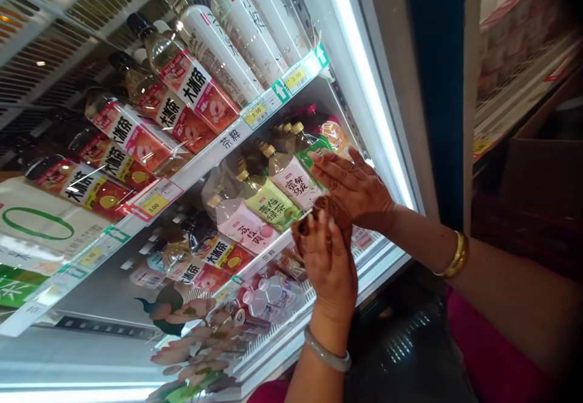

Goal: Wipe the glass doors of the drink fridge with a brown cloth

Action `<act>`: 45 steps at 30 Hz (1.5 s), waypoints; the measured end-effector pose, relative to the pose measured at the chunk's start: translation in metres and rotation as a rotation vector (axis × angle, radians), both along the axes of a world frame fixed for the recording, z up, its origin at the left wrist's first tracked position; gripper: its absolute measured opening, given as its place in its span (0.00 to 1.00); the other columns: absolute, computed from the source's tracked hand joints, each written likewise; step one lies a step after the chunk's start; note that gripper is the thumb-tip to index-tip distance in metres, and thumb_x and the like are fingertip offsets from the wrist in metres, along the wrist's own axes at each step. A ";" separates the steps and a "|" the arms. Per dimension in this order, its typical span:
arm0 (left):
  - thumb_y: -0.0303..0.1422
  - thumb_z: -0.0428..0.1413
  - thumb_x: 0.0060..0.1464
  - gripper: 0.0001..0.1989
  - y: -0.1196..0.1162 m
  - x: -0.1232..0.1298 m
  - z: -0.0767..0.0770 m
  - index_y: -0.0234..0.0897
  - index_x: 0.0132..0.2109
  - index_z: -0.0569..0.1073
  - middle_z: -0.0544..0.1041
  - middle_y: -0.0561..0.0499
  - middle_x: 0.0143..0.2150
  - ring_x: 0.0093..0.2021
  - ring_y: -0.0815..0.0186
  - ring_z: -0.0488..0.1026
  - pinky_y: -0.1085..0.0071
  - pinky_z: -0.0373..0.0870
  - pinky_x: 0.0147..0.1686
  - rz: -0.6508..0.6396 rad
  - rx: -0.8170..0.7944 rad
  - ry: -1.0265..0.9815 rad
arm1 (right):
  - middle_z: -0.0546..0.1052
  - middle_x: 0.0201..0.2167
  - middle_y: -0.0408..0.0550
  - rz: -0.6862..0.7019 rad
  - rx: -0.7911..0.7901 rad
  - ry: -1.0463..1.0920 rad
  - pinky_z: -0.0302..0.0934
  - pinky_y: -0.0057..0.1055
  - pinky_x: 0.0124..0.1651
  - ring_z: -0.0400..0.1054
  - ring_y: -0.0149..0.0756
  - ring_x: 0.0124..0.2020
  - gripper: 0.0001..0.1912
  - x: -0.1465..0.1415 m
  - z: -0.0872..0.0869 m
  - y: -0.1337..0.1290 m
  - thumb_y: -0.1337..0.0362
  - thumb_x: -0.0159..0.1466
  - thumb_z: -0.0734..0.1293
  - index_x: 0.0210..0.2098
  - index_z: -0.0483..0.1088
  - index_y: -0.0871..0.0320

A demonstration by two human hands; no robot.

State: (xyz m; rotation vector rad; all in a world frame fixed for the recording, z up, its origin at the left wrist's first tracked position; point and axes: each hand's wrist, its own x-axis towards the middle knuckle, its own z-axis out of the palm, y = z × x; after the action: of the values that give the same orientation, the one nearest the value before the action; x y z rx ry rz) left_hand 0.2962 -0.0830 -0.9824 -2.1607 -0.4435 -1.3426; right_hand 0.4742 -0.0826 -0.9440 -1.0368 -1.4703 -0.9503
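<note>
My left hand [331, 263], with a pale bangle at the wrist, is raised before a lit drinks cooler. Its fingers are bent against a dark brown, wrinkled shape [300, 236]; I cannot tell whether this is an object or a reflection. Just above and to the right, my right hand [355, 187], with a gold bangle below it, has its fingers stretched out and flat. It overlaps a green-labelled bottle [316, 148] in view. Beside that stand a pink-labelled bottle [298, 183] and a green-yellow-labelled bottle [273, 204].
Tea bottles with red labels [195, 87] and tall white-labelled bottles [223, 57] fill the upper shelf. Price tags line the shelf edge [228, 139]. Small clear bottles [268, 300] sit lower down. A bright light strip [373, 87] and a dark post [437, 87] border the cooler's right side.
</note>
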 end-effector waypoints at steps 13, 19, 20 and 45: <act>0.22 0.56 0.68 0.40 0.001 0.045 0.019 0.38 0.80 0.50 0.69 0.32 0.74 0.79 0.51 0.56 0.48 0.59 0.76 -0.093 -0.050 -0.039 | 0.58 0.77 0.36 0.015 -0.053 0.041 0.39 0.50 0.84 0.51 0.36 0.78 0.39 0.030 -0.011 0.000 0.62 0.76 0.57 0.79 0.32 0.37; 0.19 0.61 0.64 0.42 -0.002 0.053 -0.038 0.35 0.79 0.53 0.78 0.31 0.65 0.75 0.51 0.64 0.47 0.61 0.75 -0.092 -0.034 0.008 | 0.62 0.75 0.37 -0.042 -0.058 -0.004 0.27 0.56 0.84 0.50 0.35 0.79 0.38 0.047 -0.013 -0.002 0.63 0.77 0.57 0.79 0.33 0.37; 0.19 0.60 0.64 0.42 -0.002 0.055 -0.032 0.35 0.79 0.53 0.78 0.32 0.65 0.76 0.52 0.64 0.50 0.61 0.76 -0.105 -0.035 0.009 | 0.63 0.75 0.38 -0.040 -0.039 -0.006 0.26 0.58 0.83 0.50 0.36 0.79 0.38 0.051 -0.013 -0.002 0.62 0.77 0.57 0.79 0.35 0.38; 0.21 0.53 0.69 0.38 0.003 0.126 0.031 0.41 0.80 0.50 0.69 0.34 0.74 0.77 0.55 0.62 0.52 0.61 0.75 -0.334 -0.064 -0.108 | 0.58 0.77 0.33 -0.130 0.007 0.194 0.39 0.55 0.83 0.50 0.39 0.79 0.36 0.102 -0.011 -0.004 0.59 0.77 0.58 0.78 0.39 0.29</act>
State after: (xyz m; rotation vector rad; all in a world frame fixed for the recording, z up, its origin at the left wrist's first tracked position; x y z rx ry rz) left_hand 0.4224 -0.0797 -0.9518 -2.2960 -0.1708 -1.6499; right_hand 0.5762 -0.0864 -0.9546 -1.1966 -1.2514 -0.9171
